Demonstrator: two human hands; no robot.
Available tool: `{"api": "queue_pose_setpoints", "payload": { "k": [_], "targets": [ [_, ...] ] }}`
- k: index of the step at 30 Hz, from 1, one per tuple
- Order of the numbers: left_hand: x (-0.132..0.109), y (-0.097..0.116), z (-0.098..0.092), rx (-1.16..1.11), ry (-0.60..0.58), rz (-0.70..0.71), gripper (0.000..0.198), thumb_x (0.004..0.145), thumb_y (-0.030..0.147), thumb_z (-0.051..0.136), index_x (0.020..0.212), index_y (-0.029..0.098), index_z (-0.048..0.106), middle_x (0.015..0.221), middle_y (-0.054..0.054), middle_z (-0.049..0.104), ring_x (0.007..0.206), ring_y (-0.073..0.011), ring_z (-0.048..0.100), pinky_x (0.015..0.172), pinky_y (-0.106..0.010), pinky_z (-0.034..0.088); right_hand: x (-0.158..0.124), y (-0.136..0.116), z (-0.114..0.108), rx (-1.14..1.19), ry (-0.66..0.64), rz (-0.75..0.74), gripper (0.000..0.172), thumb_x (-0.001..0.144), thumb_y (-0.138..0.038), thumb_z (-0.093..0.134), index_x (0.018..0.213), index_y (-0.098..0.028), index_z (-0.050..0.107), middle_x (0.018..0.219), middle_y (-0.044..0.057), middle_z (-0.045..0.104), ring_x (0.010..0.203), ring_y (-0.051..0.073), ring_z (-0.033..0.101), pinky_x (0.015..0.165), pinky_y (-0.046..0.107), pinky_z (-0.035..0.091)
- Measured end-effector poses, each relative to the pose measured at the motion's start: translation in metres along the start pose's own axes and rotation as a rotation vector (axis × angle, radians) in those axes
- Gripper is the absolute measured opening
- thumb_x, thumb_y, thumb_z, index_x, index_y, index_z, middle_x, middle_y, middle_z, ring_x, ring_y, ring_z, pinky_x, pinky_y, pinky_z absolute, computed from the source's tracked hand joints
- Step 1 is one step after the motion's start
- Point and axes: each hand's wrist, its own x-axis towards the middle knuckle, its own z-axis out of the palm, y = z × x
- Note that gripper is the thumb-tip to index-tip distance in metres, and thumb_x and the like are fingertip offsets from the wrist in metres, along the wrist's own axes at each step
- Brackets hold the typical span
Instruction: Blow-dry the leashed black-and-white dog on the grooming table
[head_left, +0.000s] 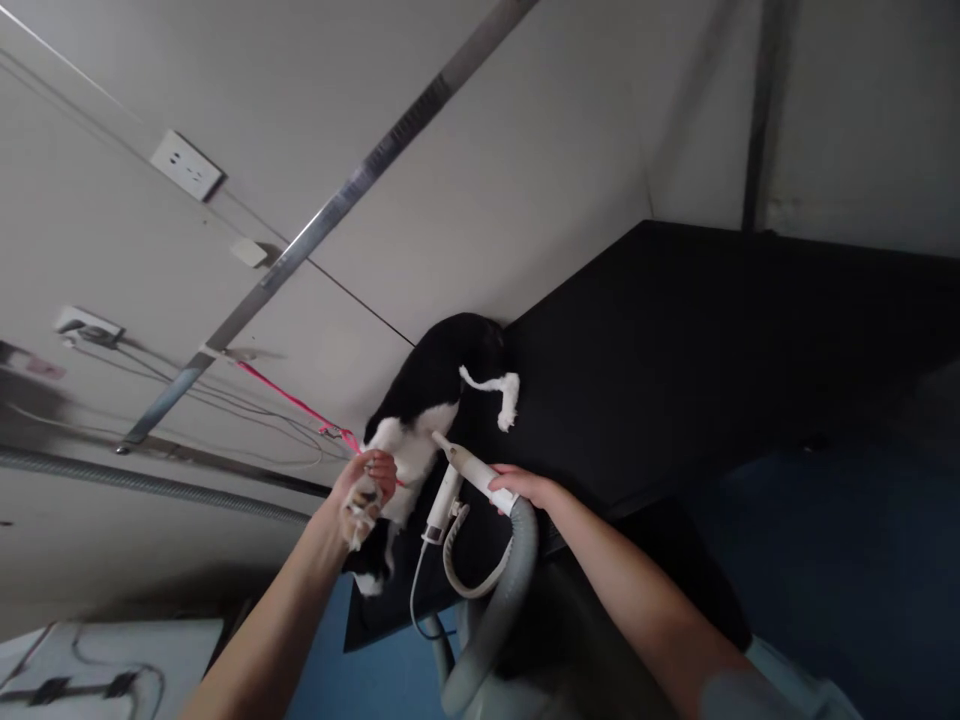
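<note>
A black-and-white animal [420, 385], a cat or small dog, lies on its side on the black table [637, 360], head toward the near left. My left hand [369, 485] is closed around a raised front paw, its pads facing me. In my right hand [521, 485] is a white hose nozzle [476, 470], its narrow tip at the animal's white belly fur. A grey corrugated hose [525, 560] curves down from it. Just beside the nozzle is a white corded handheld device [444, 505]. Most of the animal's head is hidden by shadow and my left hand.
A pink leash [292, 400] runs from the animal to a metal bar [337, 200] crossing the view. The wall behind carries a socket [187, 165] and a plugged-in outlet [88, 328] with hanging cables. A white cabinet [180, 650] stands at the lower left.
</note>
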Motion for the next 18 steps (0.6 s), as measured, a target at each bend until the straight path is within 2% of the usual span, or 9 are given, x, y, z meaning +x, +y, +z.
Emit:
{"api": "queue_pose_setpoints", "payload": {
  "k": [4, 6, 10, 13, 15, 18],
  "targets": [
    [0.008, 0.028, 0.013, -0.038, -0.069, 0.08, 0.027, 0.083, 0.004, 0.046, 0.069, 0.022, 0.033, 0.05, 0.006, 0.041, 0.036, -0.007, 0.045, 0.036, -0.016, 0.037, 0.024, -0.017, -0.011, -0.007, 0.014, -0.012, 0.039, 0.083, -0.018, 0.057, 0.121, -0.017, 0.056, 0.068, -0.001, 0.064, 0.053, 0.015, 0.06, 0.054, 0.03, 0.052],
    [0.006, 0.039, 0.011, -0.001, -0.069, 0.065, 0.028, 0.082, 0.004, 0.047, 0.069, 0.023, 0.031, 0.05, 0.007, 0.04, 0.036, -0.0073, 0.045, 0.037, -0.017, 0.036, 0.041, -0.029, -0.014, -0.012, 0.025, -0.015, 0.035, 0.088, -0.024, 0.059, 0.122, -0.017, 0.055, 0.072, -0.001, 0.064, 0.055, 0.012, 0.06, 0.055, 0.028, 0.053],
    [-0.004, 0.041, -0.019, 0.104, 0.011, -0.011, 0.024, 0.081, 0.004, 0.046, 0.072, 0.022, 0.033, 0.05, 0.008, 0.039, 0.034, -0.0075, 0.042, 0.036, -0.018, 0.03, 0.08, -0.046, -0.012, -0.013, 0.052, -0.043, 0.034, 0.094, -0.035, 0.056, 0.122, -0.016, 0.054, 0.081, -0.001, 0.064, 0.06, 0.01, 0.061, 0.056, 0.026, 0.054],
    [0.002, 0.04, -0.035, 0.128, 0.013, 0.005, 0.022, 0.08, 0.003, 0.045, 0.073, 0.021, 0.036, 0.05, 0.009, 0.036, 0.032, -0.0065, 0.038, 0.036, -0.018, 0.027, 0.098, -0.049, -0.01, -0.025, 0.053, -0.078, 0.035, 0.093, -0.033, 0.057, 0.124, -0.017, 0.053, 0.084, 0.0, 0.064, 0.061, 0.01, 0.061, 0.056, 0.026, 0.054],
    [0.014, 0.046, -0.031, 0.123, -0.001, 0.018, 0.022, 0.08, 0.004, 0.046, 0.071, 0.02, 0.035, 0.05, 0.009, 0.035, 0.032, -0.0059, 0.037, 0.036, -0.018, 0.026, 0.102, -0.049, -0.013, -0.039, 0.069, -0.102, 0.039, 0.091, -0.027, 0.057, 0.129, -0.019, 0.05, 0.083, -0.001, 0.064, 0.06, 0.011, 0.06, 0.056, 0.026, 0.054],
    [0.028, 0.054, -0.014, 0.093, -0.013, -0.001, 0.026, 0.08, 0.004, 0.048, 0.068, 0.021, 0.032, 0.05, 0.009, 0.035, 0.032, -0.0059, 0.037, 0.035, -0.018, 0.027, 0.105, -0.05, -0.022, -0.071, 0.068, -0.1, 0.055, 0.084, -0.018, 0.056, 0.137, -0.024, 0.044, 0.079, -0.001, 0.065, 0.059, 0.013, 0.062, 0.055, 0.028, 0.054]
  ]
}}
